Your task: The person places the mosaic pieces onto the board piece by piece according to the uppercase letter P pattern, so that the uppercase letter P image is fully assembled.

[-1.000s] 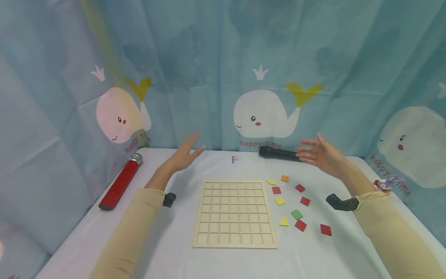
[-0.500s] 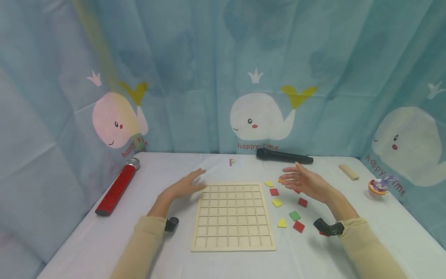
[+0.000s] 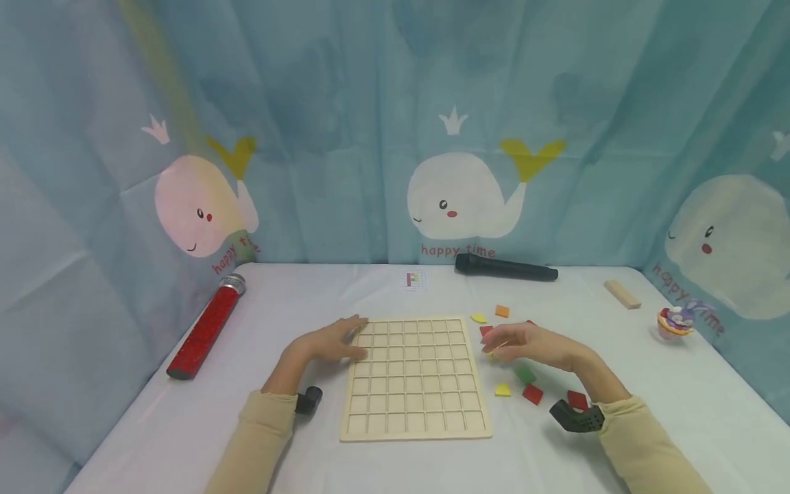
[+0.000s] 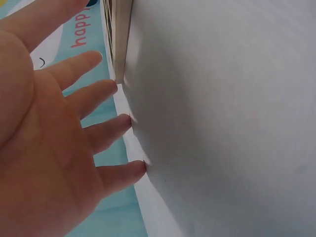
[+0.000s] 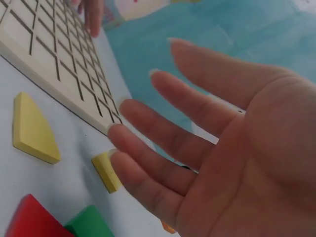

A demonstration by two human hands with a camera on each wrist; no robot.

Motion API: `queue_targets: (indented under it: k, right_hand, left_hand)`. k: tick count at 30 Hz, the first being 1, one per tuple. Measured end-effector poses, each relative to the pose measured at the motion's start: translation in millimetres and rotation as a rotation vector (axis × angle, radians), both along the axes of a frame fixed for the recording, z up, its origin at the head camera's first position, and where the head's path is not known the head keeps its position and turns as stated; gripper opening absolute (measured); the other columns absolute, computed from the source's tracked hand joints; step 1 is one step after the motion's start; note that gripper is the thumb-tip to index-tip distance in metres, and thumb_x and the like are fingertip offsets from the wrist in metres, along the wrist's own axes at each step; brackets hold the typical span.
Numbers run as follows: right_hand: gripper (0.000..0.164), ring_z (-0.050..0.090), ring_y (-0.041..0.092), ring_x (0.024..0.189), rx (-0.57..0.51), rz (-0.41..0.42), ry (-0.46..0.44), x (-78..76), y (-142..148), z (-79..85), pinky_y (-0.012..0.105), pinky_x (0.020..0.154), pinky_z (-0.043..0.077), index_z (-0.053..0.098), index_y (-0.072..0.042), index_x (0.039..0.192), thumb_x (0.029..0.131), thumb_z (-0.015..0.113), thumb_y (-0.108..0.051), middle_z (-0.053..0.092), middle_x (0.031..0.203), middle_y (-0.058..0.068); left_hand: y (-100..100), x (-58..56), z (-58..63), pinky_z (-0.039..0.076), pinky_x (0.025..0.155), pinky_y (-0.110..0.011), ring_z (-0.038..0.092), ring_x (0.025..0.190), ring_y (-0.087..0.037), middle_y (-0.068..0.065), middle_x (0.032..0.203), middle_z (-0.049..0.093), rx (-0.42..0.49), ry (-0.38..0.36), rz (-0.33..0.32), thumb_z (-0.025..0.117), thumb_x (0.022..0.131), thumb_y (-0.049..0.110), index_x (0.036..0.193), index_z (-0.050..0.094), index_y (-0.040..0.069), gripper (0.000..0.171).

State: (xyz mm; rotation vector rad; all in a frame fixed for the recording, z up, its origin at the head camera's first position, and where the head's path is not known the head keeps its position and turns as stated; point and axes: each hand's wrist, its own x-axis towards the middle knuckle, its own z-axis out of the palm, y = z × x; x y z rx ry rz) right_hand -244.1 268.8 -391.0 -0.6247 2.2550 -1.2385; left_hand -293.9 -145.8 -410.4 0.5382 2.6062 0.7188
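Note:
A pale wooden grid board point(image 3: 416, 376) lies on the white table. My left hand point(image 3: 329, 342) is at its upper left edge, thumb and fingertips right by the rim; its fingers are spread in the left wrist view, beside the board's side point(image 4: 121, 39). My right hand point(image 3: 535, 344) hovers over small coloured tiles right of the board, fingers loosely bent, holding nothing. Near it lie a green tile point(image 3: 525, 374), a yellow piece point(image 3: 503, 390) and a red tile point(image 3: 533, 394). In the right wrist view, a yellow tile point(image 5: 105, 173) sits beside the fingertips, partly hidden.
An orange tile point(image 3: 503, 311) and a curved yellow piece point(image 3: 479, 318) lie farther back. A small printed grid card point(image 3: 413, 279), a black microphone point(image 3: 506, 267), a red microphone point(image 3: 206, 329), a wooden block point(image 3: 622, 293) and a cupcake-like figure point(image 3: 675, 321) stand around. A whale-print curtain point(image 3: 345, 171) encloses the table.
Both hands have come down from above the table. The left has reached the board's left edge; the right has moved left and down over the tiles. Board and tiles stay put.

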Motion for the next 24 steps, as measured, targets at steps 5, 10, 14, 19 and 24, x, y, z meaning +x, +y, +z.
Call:
queue_targets:
  k: [5,10,14,19,24]
  right_hand:
    - [0.028,0.055,0.025,0.110,0.074,0.061,0.043,7.0,-7,-1.5,0.037,0.092,0.045,0.063,-0.010,0.116,0.090,0.066,-0.019,0.062,0.117,0.006]
    - [0.028,0.057,0.024,0.104,0.115,0.133,0.095,10.4,-12,-2.3,0.033,0.090,0.047,0.065,-0.010,0.110,0.083,0.073,-0.010,0.063,0.109,0.003]
    - [0.035,0.056,0.021,0.101,0.161,0.169,0.135,12.9,-15,-0.1,0.035,0.091,0.047,0.065,-0.014,0.110,0.078,0.074,-0.002,0.062,0.108,-0.001]
    - [0.044,0.054,0.019,0.097,0.206,0.209,0.171,14.9,-17,0.4,0.035,0.087,0.047,0.065,-0.018,0.111,0.075,0.071,0.006,0.060,0.104,-0.004]
    - [0.049,0.055,0.016,0.089,0.237,0.198,0.191,16.1,-17,-2.9,0.029,0.080,0.048,0.065,-0.021,0.109,0.072,0.068,0.011,0.059,0.096,-0.004]
  left_hand:
    - [3,3.8,2.7,0.011,0.111,-0.056,0.011,0.142,-0.038,-0.017,0.156,0.017,-0.043,0.023,-0.005,0.065,0.089,0.039,0.149,0.032,0.009,0.074]
    - [2,6.0,4.1,0.011,0.111,-0.056,0.011,0.142,-0.039,-0.016,0.156,0.017,-0.070,0.034,-0.015,0.065,0.090,0.037,0.149,0.033,0.008,0.073]
    - [1,7.2,6.1,0.010,0.111,-0.057,0.010,0.142,-0.039,-0.016,0.156,0.017,-0.067,0.032,-0.016,0.065,0.090,0.035,0.149,0.033,0.007,0.072]
    - [0,7.4,6.3,0.010,0.111,-0.057,0.009,0.141,-0.040,-0.017,0.156,0.017,-0.060,0.036,-0.025,0.065,0.091,0.034,0.148,0.033,0.005,0.072]
    - [-1,5.9,3.7,0.010,0.111,-0.057,0.009,0.141,-0.040,-0.017,0.156,0.016,-0.062,0.041,-0.039,0.065,0.090,0.036,0.148,0.032,0.006,0.073]
